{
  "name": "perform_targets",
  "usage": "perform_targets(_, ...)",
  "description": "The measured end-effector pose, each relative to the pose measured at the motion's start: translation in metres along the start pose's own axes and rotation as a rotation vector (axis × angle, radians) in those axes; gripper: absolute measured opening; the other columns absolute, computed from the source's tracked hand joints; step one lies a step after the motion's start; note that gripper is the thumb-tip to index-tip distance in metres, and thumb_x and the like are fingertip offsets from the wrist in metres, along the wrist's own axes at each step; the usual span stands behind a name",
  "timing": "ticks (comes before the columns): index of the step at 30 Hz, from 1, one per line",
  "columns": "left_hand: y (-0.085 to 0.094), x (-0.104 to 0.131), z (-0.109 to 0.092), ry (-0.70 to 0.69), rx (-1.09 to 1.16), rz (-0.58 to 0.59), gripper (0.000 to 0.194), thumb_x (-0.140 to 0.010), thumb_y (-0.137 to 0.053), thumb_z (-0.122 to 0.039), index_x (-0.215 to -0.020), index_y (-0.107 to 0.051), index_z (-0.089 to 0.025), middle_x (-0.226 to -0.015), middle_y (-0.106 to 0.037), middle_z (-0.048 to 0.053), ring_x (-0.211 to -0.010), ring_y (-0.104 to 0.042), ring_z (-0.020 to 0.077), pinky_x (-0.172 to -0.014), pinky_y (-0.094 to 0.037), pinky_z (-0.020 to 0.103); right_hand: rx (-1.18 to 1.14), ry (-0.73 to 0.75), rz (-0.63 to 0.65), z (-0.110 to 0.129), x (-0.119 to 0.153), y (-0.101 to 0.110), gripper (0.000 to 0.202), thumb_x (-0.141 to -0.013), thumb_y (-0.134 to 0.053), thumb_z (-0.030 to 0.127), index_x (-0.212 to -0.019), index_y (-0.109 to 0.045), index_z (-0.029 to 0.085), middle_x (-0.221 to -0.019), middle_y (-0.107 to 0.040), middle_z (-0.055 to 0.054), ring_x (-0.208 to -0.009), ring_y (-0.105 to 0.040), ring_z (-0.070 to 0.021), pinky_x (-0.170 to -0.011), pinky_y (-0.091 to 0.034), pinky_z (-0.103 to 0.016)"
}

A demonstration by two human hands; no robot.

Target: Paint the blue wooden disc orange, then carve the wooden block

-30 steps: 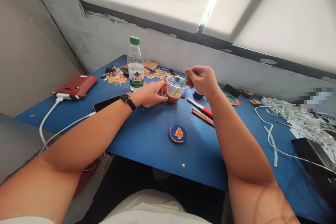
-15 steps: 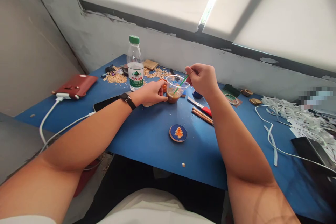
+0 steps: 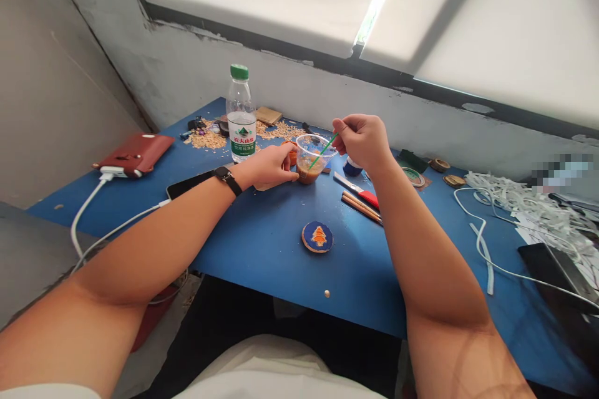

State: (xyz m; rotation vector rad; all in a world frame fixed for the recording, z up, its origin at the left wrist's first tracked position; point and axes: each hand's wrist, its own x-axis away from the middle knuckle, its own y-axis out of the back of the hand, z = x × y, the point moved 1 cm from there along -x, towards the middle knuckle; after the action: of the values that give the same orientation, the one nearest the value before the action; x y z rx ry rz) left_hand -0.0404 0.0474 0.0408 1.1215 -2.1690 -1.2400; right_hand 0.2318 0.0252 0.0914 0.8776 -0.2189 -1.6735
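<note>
A clear plastic cup (image 3: 309,169) with murky brown liquid stands on the blue table (image 3: 262,243). My right hand (image 3: 361,138) pinches the top of a thin green stick (image 3: 322,151), whose lower end reaches into the cup. Against the cup's left side rests my left hand (image 3: 271,165), thumb and fingers curved around that side. Nearer to me lies a round wooden disc (image 3: 317,237), its face blue with an orange tree shape. A red-handled knife (image 3: 349,182) and wooden-handled tools (image 3: 361,206) lie right of the cup.
Left of the cup stands a water bottle (image 3: 241,124), with wood shavings (image 3: 206,137) behind. A phone (image 3: 189,184) lies by my left wrist, a red-brown case (image 3: 135,153) farther left. White strips (image 3: 538,199) and a cable cover the right side.
My right hand has shifted slightly to the right with the green stick. More of the blue jar behind it shows. The left hand stays at the cup.
</note>
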Motion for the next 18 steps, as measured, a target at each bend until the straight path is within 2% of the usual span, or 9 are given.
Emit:
perform_targets(3,0.001,0.000,0.000,0.012,-0.004,-0.003,0.075,-0.100,-0.088,-0.045,-0.167,-0.071,-0.016,-0.111,-0.088,0.008,-0.104,-0.082,0.0328,-0.092,-0.059,0.039,0.022,0.009,-0.050,-0.003,-0.001,0.000,0.047,-0.109,-0.095,0.066,-0.089,-0.075,0.029,-0.079,-0.077,-0.007,-0.081,-0.080,-0.0292,-0.086,-0.077,-0.051)
perform_targets(6,0.001,0.000,0.000,0.012,0.014,-0.001,0.075,-0.098,-0.091,-0.045,-0.165,-0.072,-0.017,-0.112,-0.089,0.008,-0.104,-0.083,0.0326,-0.094,-0.060,0.039,-0.020,-0.024,-0.032,-0.005,-0.002,-0.001,0.044,-0.106,-0.101,0.064,-0.095,-0.077,0.029,-0.080,-0.076,-0.005,-0.082,-0.080,-0.0288,-0.084,-0.075,-0.048)
perform_targets(10,0.001,0.000,0.000,0.009,0.015,0.002,0.071,-0.099,-0.090,-0.044,-0.163,-0.071,-0.018,-0.115,-0.090,0.008,-0.104,-0.082,0.0311,-0.095,-0.061,0.038,-0.062,-0.045,-0.061,-0.002,-0.003,-0.001,0.051,-0.109,-0.096,0.072,-0.093,-0.076,0.028,-0.075,-0.074,-0.003,-0.074,-0.076,-0.0249,-0.073,-0.069,-0.042)
perform_targets(15,0.001,0.000,0.001,0.012,-0.023,0.008,0.075,-0.102,-0.089,-0.047,-0.168,-0.070,-0.018,-0.121,-0.091,0.010,-0.105,-0.082,0.0317,-0.092,-0.060,0.038,-0.062,0.011,-0.137,0.005,-0.005,0.008,0.055,-0.108,-0.094,0.081,-0.102,-0.083,0.028,-0.075,-0.072,-0.003,-0.073,-0.076,-0.0259,-0.068,-0.065,-0.044)
perform_targets(18,0.002,0.000,0.001,0.010,-0.033,0.017,0.077,-0.103,-0.088,-0.049,-0.170,-0.069,-0.017,-0.125,-0.092,0.012,-0.107,-0.083,0.0327,-0.093,-0.059,0.039,-0.066,0.029,-0.176,-0.002,-0.008,0.018,0.056,-0.109,-0.090,0.084,-0.105,-0.083,0.029,-0.074,-0.070,-0.003,-0.071,-0.074,-0.0257,-0.065,-0.064,-0.044)
